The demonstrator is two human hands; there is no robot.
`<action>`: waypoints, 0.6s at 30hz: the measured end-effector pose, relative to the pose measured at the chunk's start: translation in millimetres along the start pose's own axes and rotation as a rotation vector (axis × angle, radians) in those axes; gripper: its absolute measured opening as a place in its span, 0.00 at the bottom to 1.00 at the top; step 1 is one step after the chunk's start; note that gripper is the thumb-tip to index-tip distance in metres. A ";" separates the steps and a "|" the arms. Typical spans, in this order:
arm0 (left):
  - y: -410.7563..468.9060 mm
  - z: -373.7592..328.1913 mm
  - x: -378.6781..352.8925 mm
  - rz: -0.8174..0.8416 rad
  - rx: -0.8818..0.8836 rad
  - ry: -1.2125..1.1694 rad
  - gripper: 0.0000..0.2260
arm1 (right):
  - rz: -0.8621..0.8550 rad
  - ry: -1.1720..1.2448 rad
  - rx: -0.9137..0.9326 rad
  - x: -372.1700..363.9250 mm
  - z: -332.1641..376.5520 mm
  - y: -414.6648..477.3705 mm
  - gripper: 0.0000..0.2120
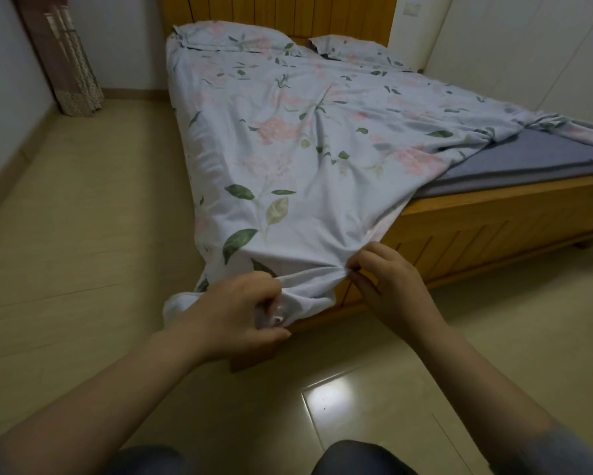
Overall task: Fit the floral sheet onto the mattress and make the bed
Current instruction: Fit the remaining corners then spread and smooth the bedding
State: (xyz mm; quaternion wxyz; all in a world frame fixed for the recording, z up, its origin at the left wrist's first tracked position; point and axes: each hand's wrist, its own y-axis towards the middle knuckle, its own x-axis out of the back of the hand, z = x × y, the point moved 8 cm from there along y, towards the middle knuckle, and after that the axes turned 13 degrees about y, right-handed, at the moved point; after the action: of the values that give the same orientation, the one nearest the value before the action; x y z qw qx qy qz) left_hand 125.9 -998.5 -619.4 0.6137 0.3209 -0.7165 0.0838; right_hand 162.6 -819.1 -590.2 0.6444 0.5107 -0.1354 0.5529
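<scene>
I see my left hand (233, 313) and right hand (391, 286) each with fingers clenched on the bunched hem of the floral sheet (305, 132), which drapes over the near corner of the wooden bed (476, 217) and leaves the grey mattress (528, 159) bare at right, 2 pillows (233, 37) lying at its head.

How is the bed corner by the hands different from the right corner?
The near corner is covered: the floral sheet hangs over it; the right corner shows bare grey mattress. The left hand and right hand grip the sheet at the near corner; no hand is at the right one. Both belong to one wooden bed frame.
</scene>
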 end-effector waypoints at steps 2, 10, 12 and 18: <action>-1.8 5.0 -1.3 -0.032 0.113 -0.111 0.13 | -0.079 0.019 0.010 1.4 0.0 -3.3 0.05; -13.5 8.5 -25.5 0.078 0.192 -0.162 0.32 | -0.264 1.215 -1.026 -64.3 -68.6 -49.0 0.28; -14.6 9.6 -30.7 0.121 0.240 -0.196 0.44 | -0.230 1.395 -1.064 -78.7 -64.5 -42.6 0.33; -14.8 11.7 -22.9 0.117 0.261 -0.238 0.19 | 0.031 1.376 -0.887 -79.7 -39.6 -24.7 0.13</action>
State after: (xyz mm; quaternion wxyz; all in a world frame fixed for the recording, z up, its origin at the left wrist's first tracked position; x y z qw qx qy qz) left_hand 125.5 -1007.9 -647.6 0.4716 0.3634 -0.7846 0.1731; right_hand 140.1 -829.6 -679.1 0.7176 -0.2471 0.0770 0.6466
